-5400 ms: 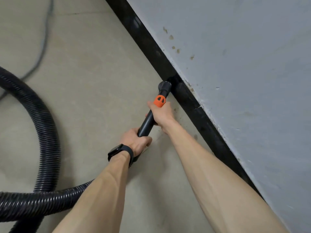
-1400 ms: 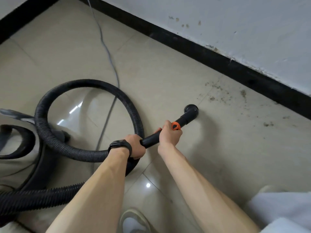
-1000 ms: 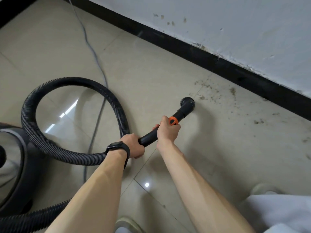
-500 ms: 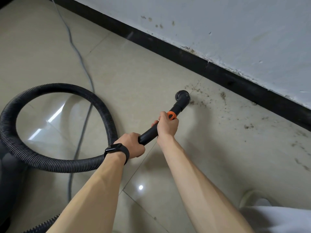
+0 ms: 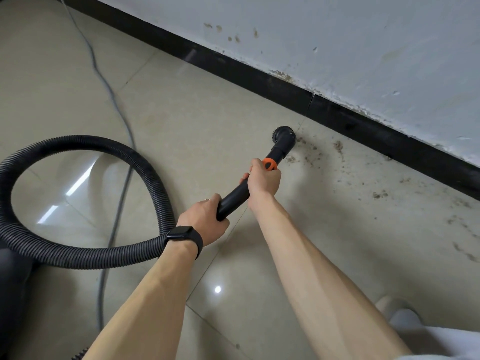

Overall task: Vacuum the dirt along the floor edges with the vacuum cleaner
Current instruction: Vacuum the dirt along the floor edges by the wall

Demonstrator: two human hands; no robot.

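A beige tiled floor [image 5: 181,120] meets a scuffed pale wall [image 5: 363,35] at a black skirting board [image 5: 259,76], the line this clean-up follows. Well out from the skirting board, the dark body of the vacuum cleaner [image 5: 11,294] shows at the frame's edge, and its ribbed hose [image 5: 78,253] loops across the tiles. A grey power cord [image 5: 117,105] trails beside it toward the skirting board. Nearer in, the left hand [image 5: 205,220] is wrapped round the rear of the black wand [image 5: 233,201]. The right hand [image 5: 263,181] clasps the same wand further forward, just behind an orange collar [image 5: 270,163]. The round nozzle [image 5: 284,137] sits just short of the skirting board, at the left end of a trail of dirt [image 5: 311,154] running rightward alongside it. The step in hand appears to be the sweep through that trail. It probably calls for holding the nozzle low and flat and moving slowly parallel to the skirting board, then making a pass tight against its foot. The left hand would feed slack so the hose loop does not tug the wand off line.
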